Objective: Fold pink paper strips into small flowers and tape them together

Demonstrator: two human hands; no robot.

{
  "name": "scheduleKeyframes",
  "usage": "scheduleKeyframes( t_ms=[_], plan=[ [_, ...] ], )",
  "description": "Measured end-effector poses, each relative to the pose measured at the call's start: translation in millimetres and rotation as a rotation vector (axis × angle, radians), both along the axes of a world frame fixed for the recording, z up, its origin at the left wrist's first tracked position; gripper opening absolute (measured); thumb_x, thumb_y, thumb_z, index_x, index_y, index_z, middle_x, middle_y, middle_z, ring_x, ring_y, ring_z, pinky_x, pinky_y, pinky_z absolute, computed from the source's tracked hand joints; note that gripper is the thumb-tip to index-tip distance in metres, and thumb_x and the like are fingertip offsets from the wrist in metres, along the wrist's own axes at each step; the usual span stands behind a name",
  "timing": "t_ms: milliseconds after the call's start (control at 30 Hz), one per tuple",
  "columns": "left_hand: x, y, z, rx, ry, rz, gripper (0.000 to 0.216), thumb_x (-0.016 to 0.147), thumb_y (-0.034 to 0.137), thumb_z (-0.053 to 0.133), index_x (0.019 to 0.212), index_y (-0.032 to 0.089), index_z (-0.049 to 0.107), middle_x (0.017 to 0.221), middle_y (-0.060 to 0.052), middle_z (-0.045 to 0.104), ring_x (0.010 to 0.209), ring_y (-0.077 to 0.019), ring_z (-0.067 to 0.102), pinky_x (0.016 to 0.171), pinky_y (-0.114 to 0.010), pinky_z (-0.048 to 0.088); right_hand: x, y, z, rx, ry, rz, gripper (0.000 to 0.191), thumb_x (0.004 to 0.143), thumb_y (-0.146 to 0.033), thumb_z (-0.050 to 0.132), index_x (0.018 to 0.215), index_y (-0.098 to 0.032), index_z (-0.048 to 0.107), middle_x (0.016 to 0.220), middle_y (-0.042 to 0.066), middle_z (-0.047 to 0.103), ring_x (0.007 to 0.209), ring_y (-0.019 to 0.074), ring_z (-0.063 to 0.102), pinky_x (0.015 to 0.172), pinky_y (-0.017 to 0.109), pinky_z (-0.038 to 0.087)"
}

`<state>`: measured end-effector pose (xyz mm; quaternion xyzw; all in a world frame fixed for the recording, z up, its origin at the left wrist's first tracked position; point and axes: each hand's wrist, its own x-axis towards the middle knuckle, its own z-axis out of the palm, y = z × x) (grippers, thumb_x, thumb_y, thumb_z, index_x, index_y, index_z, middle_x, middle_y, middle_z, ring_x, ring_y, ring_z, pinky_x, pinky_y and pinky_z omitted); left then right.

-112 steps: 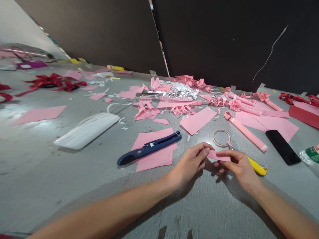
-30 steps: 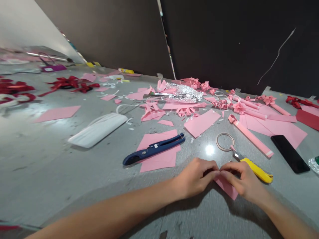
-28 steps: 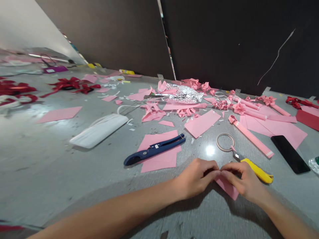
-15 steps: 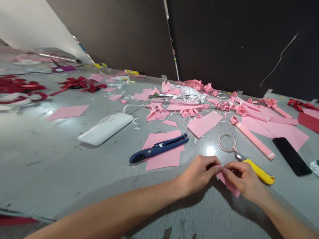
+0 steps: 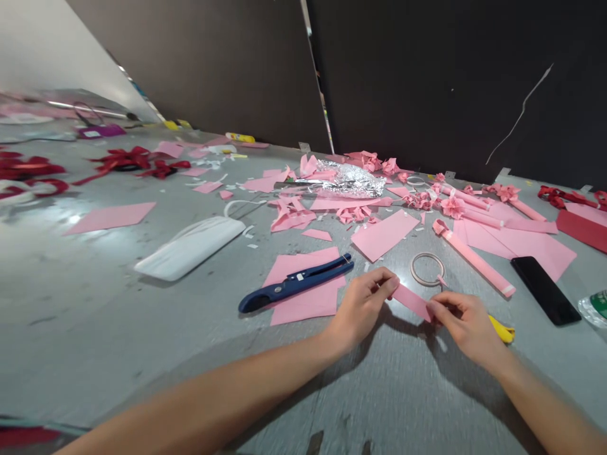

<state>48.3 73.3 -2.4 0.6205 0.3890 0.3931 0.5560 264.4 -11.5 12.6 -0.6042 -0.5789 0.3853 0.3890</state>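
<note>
A small strip of pink paper is stretched between my two hands, above the grey surface. My left hand pinches its left end between thumb and fingers. The right end is pinched by my right hand. Just beyond the strip lies a ring of tape. A yellow-handled cutter is partly hidden behind my right hand. To the left, dark blue scissors-like cutters rest on stacked pink paper sheets.
Pink paper flowers, rolled pink tubes and crumpled foil spread along the dark wall. A black phone and a clear bottle lie right. Left are a white face mask and red ribbon bows.
My hands have moved apart, the left one up and leftward. The pink paper, earlier hanging below my touching fingertips, is now held out between them. The view has shifted slightly.
</note>
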Motion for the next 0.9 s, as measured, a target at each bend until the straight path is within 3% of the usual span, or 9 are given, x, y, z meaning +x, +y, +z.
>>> scheduleKeyframes(
  t_ms=[200,333,433,600,700,900],
  plan=[
    [1.3,0.6,1.8,-0.142,-0.164,0.048,0.037,0.091,0.055,0.077,0.084,0.019,0.07,0.069,0.002,0.056,0.061,-0.0133,0.047,0.06,-0.028,0.037,-1.4,-0.4,-2.0,0.011,0.102,-0.05,0.04,0.097,-0.054,0.07,0.072,-0.022,0.071,0.068,0.005,0.069,0.065,0.0218,0.063,0.064,0.036,0.049],
    [5.3,1.1,0.4,-0.263,-0.245,-0.064,0.044,0.087,0.06,0.082,0.087,0.017,0.073,0.076,-0.002,0.068,0.059,-0.0117,0.051,0.059,-0.027,0.04,-4.9,-0.4,-4.7,0.029,0.199,-0.131,0.042,0.096,-0.059,0.073,0.077,-0.021,0.076,0.067,0.006,0.071,0.063,0.0229,0.066,0.064,0.037,0.053],
    [6.9,-1.8,-0.3,-0.231,-0.176,-0.151,0.044,0.087,0.058,0.083,0.079,0.016,0.075,0.074,-0.005,0.07,0.06,-0.0126,0.053,0.061,-0.028,0.042,-9.6,-2.3,-7.8,0.024,0.22,-0.146,0.043,0.095,-0.06,0.075,0.078,-0.021,0.077,0.068,0.006,0.072,0.062,0.0229,0.067,0.062,0.037,0.054],
    [5.8,-4.9,-1.4,-0.144,-0.11,-0.129,0.045,0.089,0.058,0.079,0.072,0.017,0.072,0.062,-0.002,0.06,0.059,-0.0135,0.051,0.059,-0.029,0.039,-13.5,-7.2,-12.2,-0.035,0.216,-0.047,0.042,0.095,-0.061,0.075,0.078,-0.022,0.077,0.073,0.007,0.076,0.067,0.0237,0.07,0.066,0.037,0.056],
    [4.7,-6.9,1.0,-0.124,-0.061,-0.195,0.045,0.09,0.056,0.079,0.07,0.017,0.07,0.062,-0.001,0.059,0.059,-0.0132,0.05,0.058,-0.028,0.038,-12.6,-7.6,-12.2,-0.059,0.206,0.003,0.038,0.095,-0.059,0.075,0.084,-0.023,0.081,0.078,0.008,0.078,0.07,0.0245,0.071,0.067,0.037,0.057],
    [5.6,-9.2,6.6,-0.182,-0.084,-0.284,0.043,0.089,0.057,0.08,0.077,0.016,0.074,0.07,-0.005,0.069,0.059,-0.0131,0.054,0.058,-0.029,0.039,-13.7,-6.5,-12.3,-0.017,0.222,-0.008,0.044,0.096,-0.056,0.074,0.071,-0.02,0.077,0.064,0.005,0.068,0.06,0.0198,0.059,0.059,0.034,0.048]
  ],
)
